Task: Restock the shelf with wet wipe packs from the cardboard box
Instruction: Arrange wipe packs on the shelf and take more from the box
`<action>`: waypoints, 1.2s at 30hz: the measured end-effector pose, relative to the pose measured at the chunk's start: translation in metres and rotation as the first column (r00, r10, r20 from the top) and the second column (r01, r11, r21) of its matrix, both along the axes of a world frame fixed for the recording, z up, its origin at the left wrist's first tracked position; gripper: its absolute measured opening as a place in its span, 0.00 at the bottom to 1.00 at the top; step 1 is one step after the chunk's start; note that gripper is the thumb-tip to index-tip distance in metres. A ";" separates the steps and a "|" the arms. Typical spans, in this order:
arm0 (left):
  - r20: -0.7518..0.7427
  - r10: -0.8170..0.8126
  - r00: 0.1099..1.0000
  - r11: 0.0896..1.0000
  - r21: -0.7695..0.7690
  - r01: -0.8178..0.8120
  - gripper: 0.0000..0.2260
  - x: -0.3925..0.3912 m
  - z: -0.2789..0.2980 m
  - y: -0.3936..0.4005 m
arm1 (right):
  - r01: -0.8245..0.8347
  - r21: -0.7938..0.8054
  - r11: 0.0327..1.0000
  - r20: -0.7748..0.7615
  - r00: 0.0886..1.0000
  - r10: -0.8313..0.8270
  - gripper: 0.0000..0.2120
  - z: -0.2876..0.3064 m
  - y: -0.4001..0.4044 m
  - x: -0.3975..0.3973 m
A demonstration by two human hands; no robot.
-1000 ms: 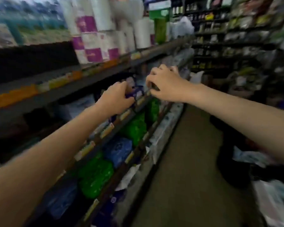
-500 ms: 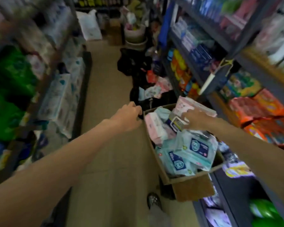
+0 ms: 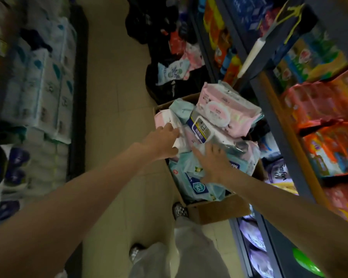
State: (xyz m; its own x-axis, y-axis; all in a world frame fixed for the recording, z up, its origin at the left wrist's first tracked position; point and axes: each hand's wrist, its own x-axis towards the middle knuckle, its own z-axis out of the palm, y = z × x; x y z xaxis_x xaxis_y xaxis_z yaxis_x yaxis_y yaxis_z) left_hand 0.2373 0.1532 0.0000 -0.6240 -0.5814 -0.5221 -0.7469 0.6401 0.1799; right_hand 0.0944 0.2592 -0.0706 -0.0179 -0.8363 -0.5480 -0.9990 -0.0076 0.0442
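While both hands lie open on the box's (image 3: 217, 210) wet wipe packs (image 3: 223, 113), left (image 3: 162, 142) and right (image 3: 214, 162) grip nothing.

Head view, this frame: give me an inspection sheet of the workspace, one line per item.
Surface: beige tiled floor, an aisle between shelves.
Job's things: open cardboard box piled with wet wipe packs; pink pack on top, teal pack near the front.
Clutter: black bags with loose packs beyond the box.
Hands: left hand on a white pack at the box's left edge; right hand spread on the teal packs. Neither has lifted anything.
Cables: nothing seen.
Surroundings: right shelf with orange packs; tissue packs stacked on the left; the person's feet below.
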 end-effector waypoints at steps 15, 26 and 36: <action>-0.557 0.781 0.281 0.598 0.540 -0.592 0.45 0.134 0.164 -0.063 | 0.786 -0.060 0.616 0.965 0.205 -0.167 0.32 0.260 -0.188 0.125; -0.728 0.642 -0.240 0.425 0.598 -0.679 0.18 0.463 0.324 0.026 | -0.009 -0.530 0.848 0.827 0.217 0.519 0.24 0.418 -0.154 0.396; -0.852 0.519 0.072 0.380 0.154 -0.912 0.32 0.648 0.451 0.161 | -0.274 -0.860 -0.430 -0.491 0.217 0.844 0.45 0.506 -0.106 0.630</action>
State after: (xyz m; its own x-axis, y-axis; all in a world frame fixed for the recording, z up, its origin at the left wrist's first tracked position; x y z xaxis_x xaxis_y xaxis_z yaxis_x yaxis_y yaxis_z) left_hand 0.8849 0.3138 0.4513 0.2746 -0.9445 0.1804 -0.5651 -0.0067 0.8250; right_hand 0.7249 0.1537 0.4353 0.7387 0.1686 0.6526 -0.2562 -0.8253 0.5032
